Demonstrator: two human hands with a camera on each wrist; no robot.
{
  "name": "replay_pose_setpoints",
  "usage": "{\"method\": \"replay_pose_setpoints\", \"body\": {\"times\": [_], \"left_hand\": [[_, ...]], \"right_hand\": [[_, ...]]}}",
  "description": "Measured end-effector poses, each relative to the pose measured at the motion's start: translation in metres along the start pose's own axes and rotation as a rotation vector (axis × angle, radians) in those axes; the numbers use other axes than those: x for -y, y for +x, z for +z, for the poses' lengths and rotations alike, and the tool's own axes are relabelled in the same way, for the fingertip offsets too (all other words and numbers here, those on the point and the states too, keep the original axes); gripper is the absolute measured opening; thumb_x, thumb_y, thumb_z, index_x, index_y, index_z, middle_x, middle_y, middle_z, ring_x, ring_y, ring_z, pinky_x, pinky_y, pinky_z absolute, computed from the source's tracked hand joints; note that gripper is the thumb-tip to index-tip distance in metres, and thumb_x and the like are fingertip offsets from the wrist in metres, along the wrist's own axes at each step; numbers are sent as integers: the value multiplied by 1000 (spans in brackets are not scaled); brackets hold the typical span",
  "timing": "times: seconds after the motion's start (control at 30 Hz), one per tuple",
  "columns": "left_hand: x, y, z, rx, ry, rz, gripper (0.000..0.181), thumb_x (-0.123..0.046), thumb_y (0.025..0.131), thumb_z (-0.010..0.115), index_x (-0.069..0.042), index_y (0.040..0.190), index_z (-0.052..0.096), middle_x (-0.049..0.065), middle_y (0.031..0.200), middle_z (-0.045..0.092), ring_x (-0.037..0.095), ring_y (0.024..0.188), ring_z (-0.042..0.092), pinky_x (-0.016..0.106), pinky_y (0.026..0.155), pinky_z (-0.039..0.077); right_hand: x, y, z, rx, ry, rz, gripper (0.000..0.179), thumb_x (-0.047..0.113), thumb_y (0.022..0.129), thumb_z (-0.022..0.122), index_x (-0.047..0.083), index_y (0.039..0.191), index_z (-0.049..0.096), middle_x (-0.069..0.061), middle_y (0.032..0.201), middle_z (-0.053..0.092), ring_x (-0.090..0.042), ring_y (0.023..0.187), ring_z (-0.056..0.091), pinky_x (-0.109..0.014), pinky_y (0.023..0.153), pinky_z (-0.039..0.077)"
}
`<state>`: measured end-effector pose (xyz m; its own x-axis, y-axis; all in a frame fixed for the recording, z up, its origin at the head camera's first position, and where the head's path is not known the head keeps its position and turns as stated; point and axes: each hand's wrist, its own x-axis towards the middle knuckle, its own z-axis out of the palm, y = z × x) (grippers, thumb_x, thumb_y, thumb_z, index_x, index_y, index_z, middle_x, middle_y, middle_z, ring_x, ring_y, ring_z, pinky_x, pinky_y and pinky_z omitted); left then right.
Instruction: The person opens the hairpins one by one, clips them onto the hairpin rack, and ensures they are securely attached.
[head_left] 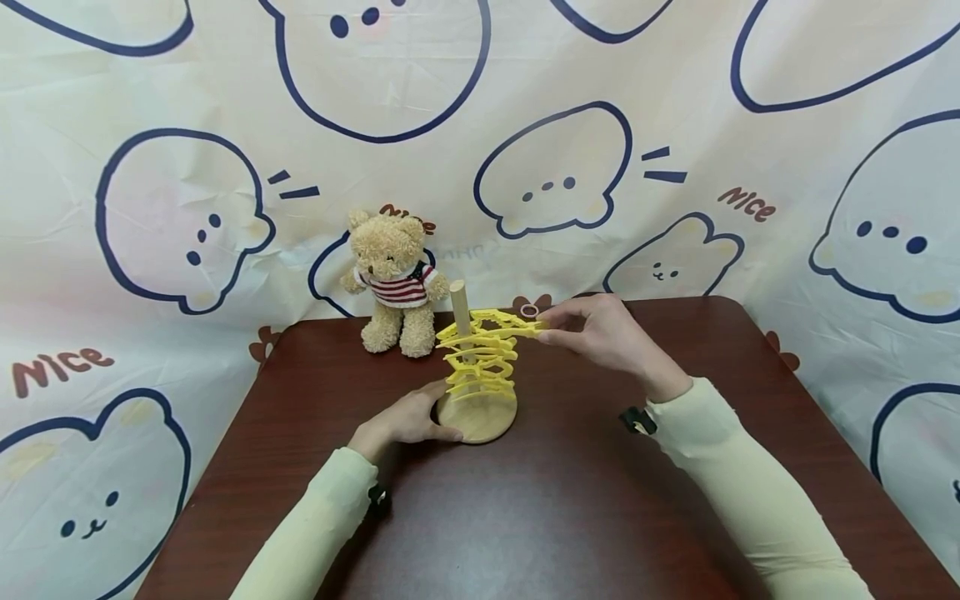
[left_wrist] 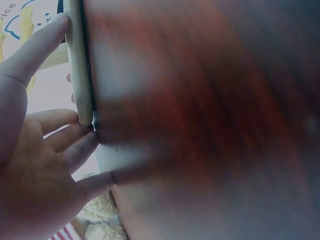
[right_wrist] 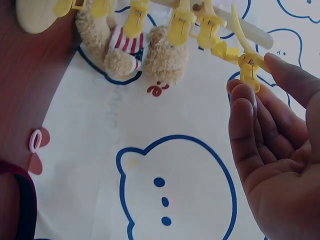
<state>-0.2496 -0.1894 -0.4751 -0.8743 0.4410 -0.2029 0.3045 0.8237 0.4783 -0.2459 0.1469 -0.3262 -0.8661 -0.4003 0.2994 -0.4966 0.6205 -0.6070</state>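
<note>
A wooden stand with a round base (head_left: 480, 423) and an upright post (head_left: 458, 298) is on the dark table. Several yellow clothespins (head_left: 483, 367) with metal springs form a stack around the post. The left hand (head_left: 408, 414) holds the base's left edge, thumb in front and fingers behind; in the left wrist view the thumb and fingertips meet the rim of the base (left_wrist: 80, 75). Up by the top of the stack, the right hand (head_left: 600, 329) pinches a yellow clothespin (right_wrist: 248, 65) between thumb and fingers. Its far end overlaps the other clothespins.
A teddy bear (head_left: 393, 283) in a striped shirt stands at the back left of the table (head_left: 585, 517), close to the post. Behind the table hangs a cloth (head_left: 420, 175) printed with cartoon outlines. A small pink ring (head_left: 529, 311) is near the back edge.
</note>
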Motion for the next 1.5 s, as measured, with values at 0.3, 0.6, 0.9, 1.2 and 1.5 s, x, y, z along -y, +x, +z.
{"method": "replay_pose_setpoints", "body": {"times": [0.3, 0.6, 0.9, 1.2, 1.5], "left_hand": [[0, -2, 1, -8, -5, 7, 99, -53, 79, 80, -11, 156, 33, 11, 161, 35, 30, 147, 36, 48, 118, 34], [0, -1, 0, -7, 0, 8, 100, -54, 79, 80, -11, 157, 32, 12, 162, 33, 31, 148, 35, 48, 119, 33], [0, 0, 0, -10, -5, 16, 98, -53, 79, 80, -15, 157, 33, 9, 161, 35, 29, 148, 36, 47, 118, 34], [-2, -1, -1, -9, -10, 4, 99, -54, 79, 80, -15, 157, 32, 10, 161, 35, 30, 147, 36, 48, 118, 35], [-2, -3, -1, -13, -14, 17, 97, -53, 79, 80, -17, 156, 34, 9, 161, 36, 28, 147, 37, 47, 118, 35]], "right_hand": [[11, 11, 11, 20, 18, -38, 20, 33, 86, 79, 23, 104, 79, 8, 96, 76, -10, 86, 66, -32, 74, 53], [19, 20, 18, 44, 45, -52, 20, 32, 87, 79, 23, 105, 78, 10, 89, 75, -12, 81, 64, -32, 73, 53], [25, 27, 22, 58, 40, -37, 20, 34, 89, 77, 27, 107, 78, 12, 91, 75, -10, 83, 65, -32, 76, 55], [26, 32, 25, 73, 68, -23, 22, 32, 88, 78, 25, 109, 78, 11, 92, 75, -10, 85, 67, -33, 79, 57], [24, 33, 27, 89, 74, -21, 26, 30, 87, 79, 23, 111, 77, 9, 94, 75, -10, 85, 68, -33, 81, 59]]}}
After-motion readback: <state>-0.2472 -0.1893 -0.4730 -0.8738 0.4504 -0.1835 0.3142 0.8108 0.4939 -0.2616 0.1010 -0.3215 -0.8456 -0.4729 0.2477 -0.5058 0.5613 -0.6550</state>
